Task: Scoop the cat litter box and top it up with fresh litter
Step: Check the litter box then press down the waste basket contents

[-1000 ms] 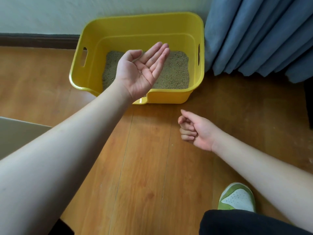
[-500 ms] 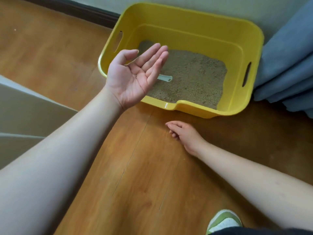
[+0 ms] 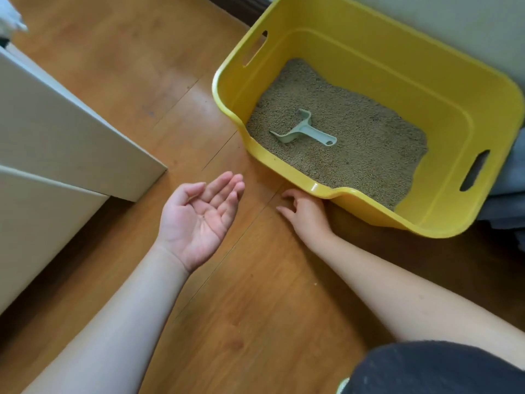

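A yellow plastic litter box stands on the wooden floor at the upper right, holding tan litter. A pale green scoop lies on the litter near the box's front left corner. My left hand hovers palm up and empty over the floor, left of the box, with its fingers relaxed. My right hand is down on the floor against the box's front lip, fingertips touching the boards, holding nothing.
A white cabinet fills the left side, its corner close to my left hand. Blue curtain fabric hangs right of the box. A pale wall runs behind it. My dark-clothed knee sits at the bottom right.
The view swung down and left. My left hand dropped from over the box to above the floor, still palm up. My right hand reached forward to the floor at the box's front lip.
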### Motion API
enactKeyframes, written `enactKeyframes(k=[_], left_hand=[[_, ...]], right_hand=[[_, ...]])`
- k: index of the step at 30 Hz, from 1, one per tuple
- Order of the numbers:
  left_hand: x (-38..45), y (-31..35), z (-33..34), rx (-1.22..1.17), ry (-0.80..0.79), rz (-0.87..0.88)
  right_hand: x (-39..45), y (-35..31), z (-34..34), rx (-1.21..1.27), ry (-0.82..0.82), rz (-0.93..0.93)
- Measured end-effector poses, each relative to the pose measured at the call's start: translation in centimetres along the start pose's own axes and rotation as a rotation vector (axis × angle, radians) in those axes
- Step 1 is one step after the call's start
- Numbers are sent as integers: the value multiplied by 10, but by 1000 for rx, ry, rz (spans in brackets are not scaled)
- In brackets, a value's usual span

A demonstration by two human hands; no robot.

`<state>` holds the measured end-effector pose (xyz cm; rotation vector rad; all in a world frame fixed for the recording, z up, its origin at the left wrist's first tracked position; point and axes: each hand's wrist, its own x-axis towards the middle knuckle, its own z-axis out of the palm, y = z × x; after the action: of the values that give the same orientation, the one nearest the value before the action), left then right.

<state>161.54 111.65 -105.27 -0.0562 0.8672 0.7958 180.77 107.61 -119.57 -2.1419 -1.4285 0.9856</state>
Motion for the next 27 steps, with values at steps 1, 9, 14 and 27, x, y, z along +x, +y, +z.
enactKeyframes(k=[1, 9, 14, 27], left_hand=[[-2, -1, -5, -15, 5, 6], [-7, -19, -28, -107, 42, 5], [-2, -10, -28, -110, 40, 31], [5, 2, -19, -166, 2, 112]], right_hand=[[1, 0, 2, -24, 3, -1], [10, -2, 6, -88, 17, 37], [11, 0, 8, -148, 23, -5], [-24, -20, -18, 1454, -473, 433]])
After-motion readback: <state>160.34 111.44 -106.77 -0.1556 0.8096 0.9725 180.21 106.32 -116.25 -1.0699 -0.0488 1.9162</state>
